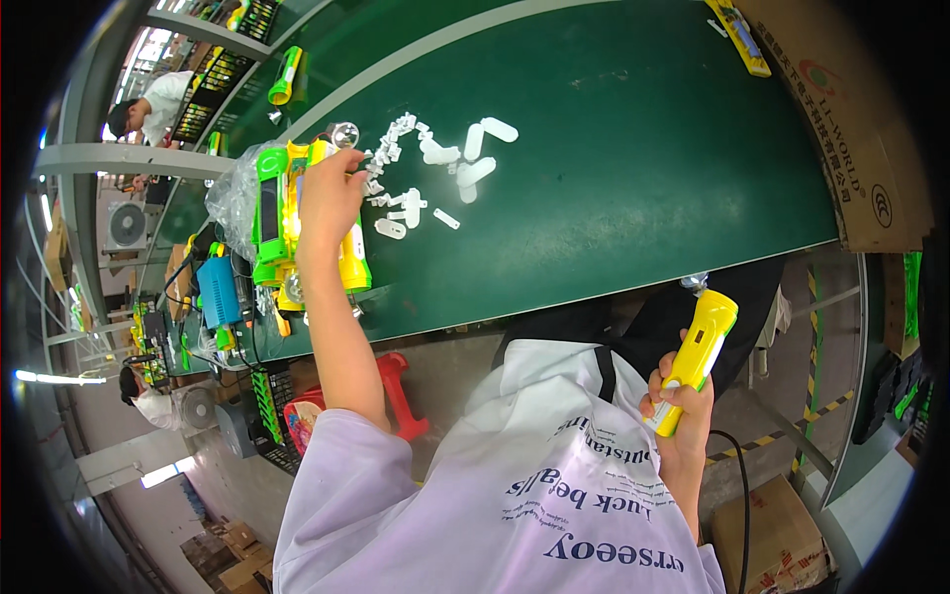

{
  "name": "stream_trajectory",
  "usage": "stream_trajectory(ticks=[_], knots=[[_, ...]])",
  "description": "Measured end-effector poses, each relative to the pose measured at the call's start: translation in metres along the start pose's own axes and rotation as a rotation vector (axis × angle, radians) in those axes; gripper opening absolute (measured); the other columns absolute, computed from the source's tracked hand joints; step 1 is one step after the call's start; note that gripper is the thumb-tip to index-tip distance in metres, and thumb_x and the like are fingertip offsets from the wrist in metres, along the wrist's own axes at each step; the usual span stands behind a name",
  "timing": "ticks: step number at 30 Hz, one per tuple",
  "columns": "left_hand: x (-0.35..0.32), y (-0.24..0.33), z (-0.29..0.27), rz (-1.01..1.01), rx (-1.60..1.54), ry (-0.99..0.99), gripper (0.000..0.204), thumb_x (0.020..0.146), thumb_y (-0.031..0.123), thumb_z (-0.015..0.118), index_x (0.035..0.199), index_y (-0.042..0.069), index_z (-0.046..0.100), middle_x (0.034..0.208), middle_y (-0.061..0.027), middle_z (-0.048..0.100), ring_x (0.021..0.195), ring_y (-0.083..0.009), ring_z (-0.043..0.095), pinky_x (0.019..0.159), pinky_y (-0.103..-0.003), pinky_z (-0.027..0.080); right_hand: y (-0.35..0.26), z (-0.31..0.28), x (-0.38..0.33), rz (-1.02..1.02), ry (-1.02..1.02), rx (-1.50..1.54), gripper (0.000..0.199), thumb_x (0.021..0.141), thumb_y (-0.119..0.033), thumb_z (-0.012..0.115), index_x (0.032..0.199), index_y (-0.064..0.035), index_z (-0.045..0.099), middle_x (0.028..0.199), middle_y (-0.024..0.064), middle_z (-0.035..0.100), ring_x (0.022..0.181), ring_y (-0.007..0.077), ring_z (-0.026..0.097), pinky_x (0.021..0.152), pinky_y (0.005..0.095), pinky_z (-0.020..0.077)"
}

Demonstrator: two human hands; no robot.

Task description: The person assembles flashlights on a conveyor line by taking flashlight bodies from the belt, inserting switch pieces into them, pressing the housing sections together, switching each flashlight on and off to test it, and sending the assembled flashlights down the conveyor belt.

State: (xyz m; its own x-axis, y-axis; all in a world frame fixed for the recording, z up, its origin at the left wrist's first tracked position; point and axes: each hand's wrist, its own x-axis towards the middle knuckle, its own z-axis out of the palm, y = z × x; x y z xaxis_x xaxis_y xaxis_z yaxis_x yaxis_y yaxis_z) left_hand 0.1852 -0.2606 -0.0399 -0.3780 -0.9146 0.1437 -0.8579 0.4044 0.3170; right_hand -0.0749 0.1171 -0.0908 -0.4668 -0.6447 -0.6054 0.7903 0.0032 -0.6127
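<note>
My right hand (683,396) is wrapped round a yellow flashlight (705,332) with a light-coloured switch and green trim, held tilted near my lap. A clear, shiny piece (695,283) stands out at its upper end. My left hand (332,198) reaches over the table's left part, its bent fingers apart at the edge of a pile of small white plastic parts (386,153). Under and beside that hand lie several green and yellow flashlight bodies (269,208). A round reflector (344,135) shows just beyond the fingers.
Flat white oval pieces (477,173) lie on the green table (633,158). A cardboard box (841,119) stands at the right, with a yellow casing (742,40) beside it. At the left are a clear plastic bag (230,193), a blue device (218,292) and a red stool (401,396). Other people work farther off.
</note>
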Motion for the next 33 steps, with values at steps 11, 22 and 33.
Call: stream_trajectory(ticks=[11, 22, 33], knots=[[0.018, 0.0, 0.035, 0.187, 0.153, 0.037, 0.019, 0.08, 0.015, 0.074, 0.093, 0.001, 0.07, 0.09, -0.0143, 0.068, 0.08, -0.0297, 0.064, 0.072, -0.038, 0.05, -0.006, -0.013, -0.005, -0.021, -0.028, 0.085, 0.083, 0.062, 0.003, 0.059, 0.14, -0.0029, 0.033, 0.087, 0.0091, 0.054, 0.06, 0.0173, 0.055, 0.046, 0.0313, 0.0488], [-0.104, 0.191, 0.042, 0.36, -1.054, -0.541, 0.016, 0.09, 0.0, 0.058, 0.096, -0.004, 0.073, 0.095, -0.0157, 0.07, 0.07, -0.0133, 0.065, 0.061, -0.024, 0.054, 0.0, -0.012, -0.007, 0.172, -0.382, 0.344, 0.087, 0.062, 0.005, 0.058, 0.144, -0.009, 0.035, 0.088, 0.0101, 0.047, 0.062, 0.0192, 0.05, 0.046, 0.0334, 0.0467], [-0.163, 0.251, 0.107, -0.065, -1.468, -0.789, 0.015, 0.093, 0.005, 0.065, 0.105, -0.004, 0.066, 0.086, -0.0075, 0.07, 0.069, -0.0082, 0.063, 0.061, -0.021, 0.05, 0.0, -0.015, -0.008, 0.181, -0.379, 0.347, 0.05, 0.064, 0.001, 0.06, 0.112, -0.0014, 0.045, 0.086, 0.0078, 0.051, 0.063, 0.0167, 0.053, 0.049, 0.0323, 0.0485]])
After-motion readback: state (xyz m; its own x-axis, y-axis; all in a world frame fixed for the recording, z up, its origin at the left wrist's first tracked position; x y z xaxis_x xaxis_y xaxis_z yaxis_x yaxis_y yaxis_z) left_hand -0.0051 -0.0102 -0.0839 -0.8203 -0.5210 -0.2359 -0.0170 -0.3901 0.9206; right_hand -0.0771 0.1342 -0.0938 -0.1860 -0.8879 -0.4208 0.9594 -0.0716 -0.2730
